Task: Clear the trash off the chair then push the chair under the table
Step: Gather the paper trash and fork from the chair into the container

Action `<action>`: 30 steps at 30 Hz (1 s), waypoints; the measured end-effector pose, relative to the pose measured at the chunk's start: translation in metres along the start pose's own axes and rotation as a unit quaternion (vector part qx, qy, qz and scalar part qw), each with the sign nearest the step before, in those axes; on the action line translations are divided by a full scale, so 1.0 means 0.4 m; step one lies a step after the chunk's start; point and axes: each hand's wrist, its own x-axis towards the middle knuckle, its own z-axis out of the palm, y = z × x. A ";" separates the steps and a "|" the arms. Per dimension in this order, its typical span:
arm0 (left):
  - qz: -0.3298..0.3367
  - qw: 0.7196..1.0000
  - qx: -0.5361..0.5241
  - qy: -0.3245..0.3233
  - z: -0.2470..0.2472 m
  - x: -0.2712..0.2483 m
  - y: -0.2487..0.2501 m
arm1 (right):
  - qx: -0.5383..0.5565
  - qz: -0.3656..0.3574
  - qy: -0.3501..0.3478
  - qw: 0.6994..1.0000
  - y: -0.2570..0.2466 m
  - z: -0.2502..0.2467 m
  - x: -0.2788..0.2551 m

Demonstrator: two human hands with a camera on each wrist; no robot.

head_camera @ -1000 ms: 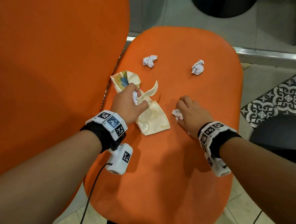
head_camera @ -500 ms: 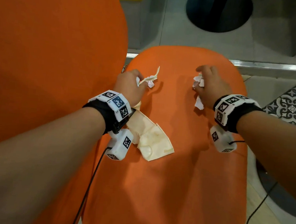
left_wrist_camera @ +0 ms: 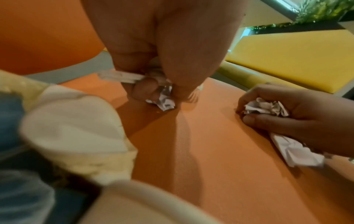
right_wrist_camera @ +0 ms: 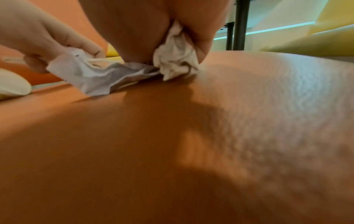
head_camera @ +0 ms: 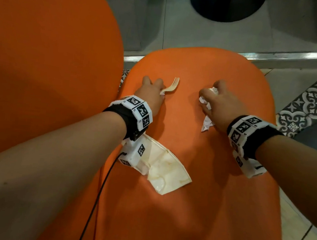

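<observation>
While both hands work at the far end of the seat, the nearest piece of trash is the flattened, stained cream paper cup (head_camera: 165, 170), lying at about 7 o'clock on the orange padded chair seat (head_camera: 193, 210), half under the left wrist camera and not gripped by either hand. Further out, at about 2 o'clock from the cup, a creased white paper scrap (head_camera: 207, 123) trails from under the right hand (head_camera: 222, 102), whose fingers are curled around a crumpled white paper ball (head_camera: 213, 90). At 11 o'clock on the seat, the left hand (head_camera: 151, 92) has its fingers closed on the handle of a pale disposable fork (head_camera: 171, 85) together with a small crumpled paper wad (left_wrist_camera: 165, 100); the tines point away toward 12 o'clock.

Each hand is carrying more than one item, so I judge a loose piece could slip out: the trailing scrap on the right looks barely held, and the small wad on the left sits low in the fingers. The cup could also be dragged or knocked off the seat edge by the left wrist.

Compared with half a second ago, both hands have closed over the two far paper balls, which no longer lie free. The cup has not moved.
</observation>
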 end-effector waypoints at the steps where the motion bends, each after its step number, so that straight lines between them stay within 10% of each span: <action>1: 0.005 1.000 0.009 -0.010 0.001 -0.003 -0.001 | 0.003 0.003 -0.007 1.000 0.001 -0.004 0.001; 8: 0.002 0.997 -0.062 0.049 -0.046 -0.028 0.031 | 0.120 0.044 0.031 0.991 0.006 -0.029 -0.017; 17: 0.171 0.954 -0.180 0.166 -0.103 -0.353 0.209 | 0.213 0.072 0.139 0.964 -0.023 -0.132 -0.292; 30: 0.347 0.904 -0.246 -0.030 0.243 -0.907 0.342 | 0.194 0.271 0.194 0.923 0.004 0.052 -1.202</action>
